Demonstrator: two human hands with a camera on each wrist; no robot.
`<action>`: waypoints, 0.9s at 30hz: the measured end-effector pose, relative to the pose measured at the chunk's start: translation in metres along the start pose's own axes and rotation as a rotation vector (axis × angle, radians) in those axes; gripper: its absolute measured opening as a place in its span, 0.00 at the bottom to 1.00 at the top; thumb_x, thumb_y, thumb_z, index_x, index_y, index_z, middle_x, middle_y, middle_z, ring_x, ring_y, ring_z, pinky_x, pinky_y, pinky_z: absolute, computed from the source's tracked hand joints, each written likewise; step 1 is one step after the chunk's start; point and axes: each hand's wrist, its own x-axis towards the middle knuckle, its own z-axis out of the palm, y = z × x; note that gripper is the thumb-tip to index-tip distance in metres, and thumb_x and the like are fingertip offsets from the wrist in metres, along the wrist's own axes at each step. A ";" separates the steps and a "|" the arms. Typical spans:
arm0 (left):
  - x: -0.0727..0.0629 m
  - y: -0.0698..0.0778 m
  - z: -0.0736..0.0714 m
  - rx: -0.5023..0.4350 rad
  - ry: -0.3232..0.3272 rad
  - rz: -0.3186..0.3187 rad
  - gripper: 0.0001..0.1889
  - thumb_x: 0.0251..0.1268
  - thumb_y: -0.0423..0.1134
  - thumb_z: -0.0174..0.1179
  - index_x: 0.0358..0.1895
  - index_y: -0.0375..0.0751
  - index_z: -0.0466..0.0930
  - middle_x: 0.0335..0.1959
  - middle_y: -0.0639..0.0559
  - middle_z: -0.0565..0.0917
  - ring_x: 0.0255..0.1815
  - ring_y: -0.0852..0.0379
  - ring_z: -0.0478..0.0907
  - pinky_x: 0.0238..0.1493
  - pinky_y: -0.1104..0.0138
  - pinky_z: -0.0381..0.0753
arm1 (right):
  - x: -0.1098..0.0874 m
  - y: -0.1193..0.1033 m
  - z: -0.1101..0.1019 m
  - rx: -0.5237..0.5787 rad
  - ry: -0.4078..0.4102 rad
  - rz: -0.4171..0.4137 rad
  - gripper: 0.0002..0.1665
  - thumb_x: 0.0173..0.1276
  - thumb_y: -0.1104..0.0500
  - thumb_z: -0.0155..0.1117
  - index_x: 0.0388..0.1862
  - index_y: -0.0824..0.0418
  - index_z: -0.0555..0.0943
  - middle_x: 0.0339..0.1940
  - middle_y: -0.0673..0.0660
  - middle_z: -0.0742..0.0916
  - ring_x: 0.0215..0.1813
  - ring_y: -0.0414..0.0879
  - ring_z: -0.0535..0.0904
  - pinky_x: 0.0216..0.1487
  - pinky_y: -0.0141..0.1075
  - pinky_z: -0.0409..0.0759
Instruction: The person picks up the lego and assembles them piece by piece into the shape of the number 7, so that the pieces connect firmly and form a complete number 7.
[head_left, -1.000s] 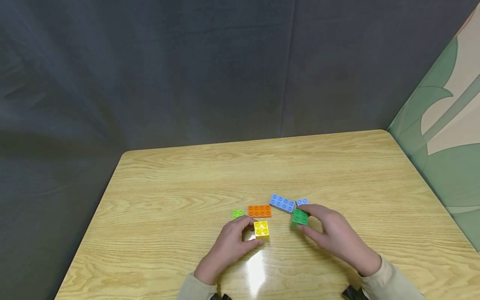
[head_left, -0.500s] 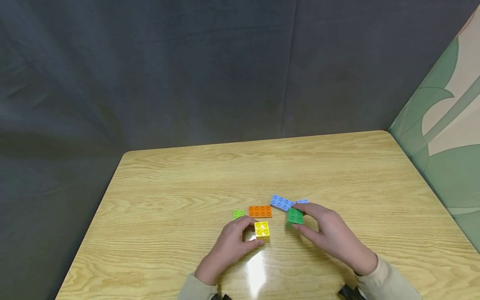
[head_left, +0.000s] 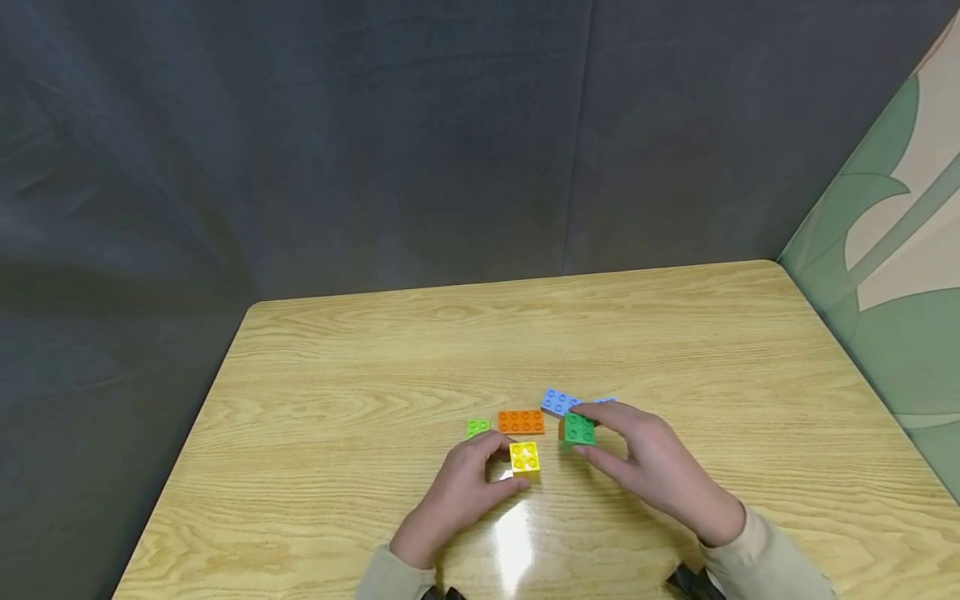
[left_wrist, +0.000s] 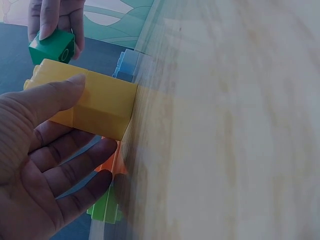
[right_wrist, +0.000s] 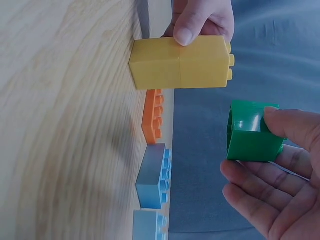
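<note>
Two yellow toy building bricks (head_left: 525,458), one stacked on the other, stand upright on the table at the front middle. My left hand (head_left: 465,481) holds the stack from its left side, thumb against the near face. To the right, my right hand (head_left: 651,457) pinches a single green brick (right_wrist: 255,132) between thumb and fingers. In the right wrist view the green brick is raised off the tabletop, at about the height of the stack's studs and apart from it. Its hollow underside faces the table.
Behind the stack lie a lime-green brick (head_left: 477,427) and an orange brick (head_left: 521,422) on the wooden table (head_left: 375,350). A long blue brick (head_left: 558,402) and a smaller blue one (right_wrist: 145,226) sit behind my right hand, partly covered in the head view.
My right hand has moved left with the green brick, toward the yellow stack. My left hand has stayed in place on the yellow bricks.
</note>
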 end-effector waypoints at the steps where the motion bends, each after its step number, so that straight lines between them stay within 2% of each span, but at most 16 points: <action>1: 0.000 0.000 0.000 -0.001 -0.001 -0.001 0.18 0.57 0.50 0.70 0.46 0.48 0.79 0.42 0.62 0.80 0.44 0.61 0.76 0.50 0.64 0.76 | 0.001 0.000 0.000 0.002 -0.001 -0.001 0.24 0.59 0.62 0.74 0.56 0.57 0.81 0.51 0.49 0.86 0.51 0.44 0.82 0.44 0.43 0.83; 11: 0.001 -0.002 0.001 -0.002 0.013 0.009 0.18 0.56 0.49 0.71 0.46 0.47 0.79 0.42 0.61 0.81 0.44 0.60 0.76 0.50 0.64 0.77 | 0.004 -0.004 0.002 0.027 -0.014 -0.001 0.25 0.60 0.61 0.73 0.57 0.55 0.80 0.52 0.49 0.85 0.53 0.44 0.81 0.46 0.43 0.83; 19: 0.000 -0.002 0.001 -0.007 0.023 0.017 0.18 0.56 0.49 0.72 0.45 0.47 0.79 0.41 0.62 0.80 0.43 0.60 0.76 0.49 0.65 0.77 | 0.006 -0.008 0.004 0.058 -0.017 -0.032 0.24 0.61 0.61 0.72 0.57 0.56 0.81 0.53 0.49 0.85 0.53 0.42 0.80 0.44 0.41 0.82; 20: 0.000 -0.002 0.001 -0.007 0.023 0.018 0.18 0.56 0.48 0.72 0.45 0.47 0.79 0.41 0.62 0.80 0.43 0.60 0.76 0.49 0.65 0.77 | 0.006 -0.009 0.004 0.067 -0.021 -0.032 0.24 0.61 0.61 0.72 0.57 0.56 0.81 0.53 0.50 0.85 0.48 0.41 0.81 0.41 0.39 0.82; 26: 0.001 -0.001 0.000 -0.019 0.017 0.027 0.17 0.56 0.49 0.71 0.45 0.48 0.79 0.41 0.62 0.80 0.43 0.60 0.76 0.48 0.65 0.77 | 0.007 -0.012 0.007 0.083 -0.020 -0.069 0.25 0.62 0.60 0.72 0.58 0.57 0.80 0.55 0.51 0.85 0.50 0.42 0.81 0.45 0.42 0.83; 27: 0.001 -0.001 0.001 -0.020 0.015 0.027 0.17 0.56 0.49 0.71 0.45 0.48 0.79 0.41 0.62 0.80 0.43 0.60 0.76 0.48 0.66 0.77 | 0.007 -0.012 0.007 0.084 -0.017 -0.079 0.25 0.62 0.60 0.72 0.58 0.56 0.80 0.56 0.50 0.84 0.55 0.44 0.80 0.50 0.44 0.82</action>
